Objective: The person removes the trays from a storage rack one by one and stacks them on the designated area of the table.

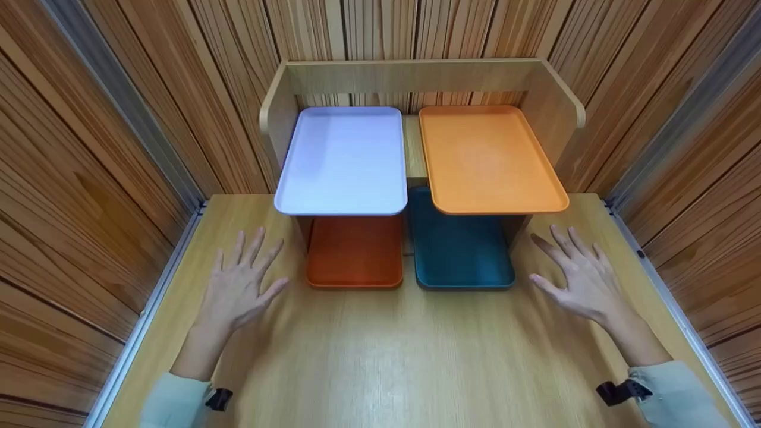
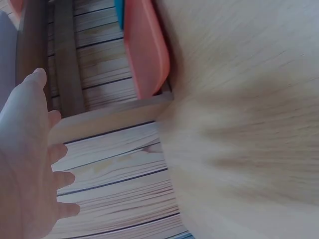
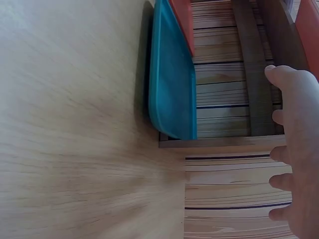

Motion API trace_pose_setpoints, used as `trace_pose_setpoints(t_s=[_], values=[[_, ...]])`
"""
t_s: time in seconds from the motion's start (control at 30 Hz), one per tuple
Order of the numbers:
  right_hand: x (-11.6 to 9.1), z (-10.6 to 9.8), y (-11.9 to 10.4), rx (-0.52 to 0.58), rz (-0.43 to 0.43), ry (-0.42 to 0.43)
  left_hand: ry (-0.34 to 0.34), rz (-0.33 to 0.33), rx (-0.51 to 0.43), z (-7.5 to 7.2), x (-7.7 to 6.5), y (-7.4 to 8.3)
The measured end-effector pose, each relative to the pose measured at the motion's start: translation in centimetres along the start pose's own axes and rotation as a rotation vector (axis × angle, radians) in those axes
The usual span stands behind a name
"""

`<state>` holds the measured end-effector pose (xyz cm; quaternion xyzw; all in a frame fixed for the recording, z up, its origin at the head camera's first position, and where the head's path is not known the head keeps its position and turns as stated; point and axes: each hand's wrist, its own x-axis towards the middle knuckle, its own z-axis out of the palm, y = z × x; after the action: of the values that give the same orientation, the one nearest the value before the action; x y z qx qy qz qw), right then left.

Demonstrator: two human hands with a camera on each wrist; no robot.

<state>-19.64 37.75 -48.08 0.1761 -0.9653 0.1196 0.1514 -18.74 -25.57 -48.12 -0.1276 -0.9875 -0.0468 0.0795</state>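
Observation:
My left hand is spread palm down over the table, left of a wooden two-level rack, holding nothing. On the other side my right hand is spread the same way, also without anything in it. A pale lavender tray lies on the rack's upper level at left, an orange tray beside it at right. Below them are a red-brown tray and a dark teal tray, their back parts hidden under the upper trays. In the wrist views, fingers show near the rack's sides.
The wooden rack stands at the back of the light wooden table, with raised side panels and a back rail. Wood-grained walls close in the table on the left, back and right. Metal strips run along the table's side edges.

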Motion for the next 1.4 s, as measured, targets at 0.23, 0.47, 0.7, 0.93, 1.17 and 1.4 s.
trace_pose_setpoints(t_s=[0.23,0.47,0.7,0.93,1.17,1.4], values=[[0.2,-0.4,-0.3,0.153,0.053,0.026,-0.005,-0.042,-0.066,-1.5,1.0,-0.6],[0.6,-1.1,-1.2,0.316,0.14,0.145,0.079,-0.064,-0.205,-2.2,2.1,-0.9],[1.5,-2.2,-2.1,0.452,0.251,0.219,0.13,-0.086,-0.319,-3.0,3.0,-1.1],[2.4,-3.3,-2.6,0.535,0.262,0.281,0.179,-0.11,-0.4,-4.5,4.8,-1.1],[3.3,-3.8,-3.3,0.565,0.272,0.304,0.217,-0.118,-0.474,-6.2,6.2,-0.9],[3.8,-4.0,-3.9,0.601,0.308,0.303,0.222,-0.123,-0.626,-7.3,7.6,-0.4]])
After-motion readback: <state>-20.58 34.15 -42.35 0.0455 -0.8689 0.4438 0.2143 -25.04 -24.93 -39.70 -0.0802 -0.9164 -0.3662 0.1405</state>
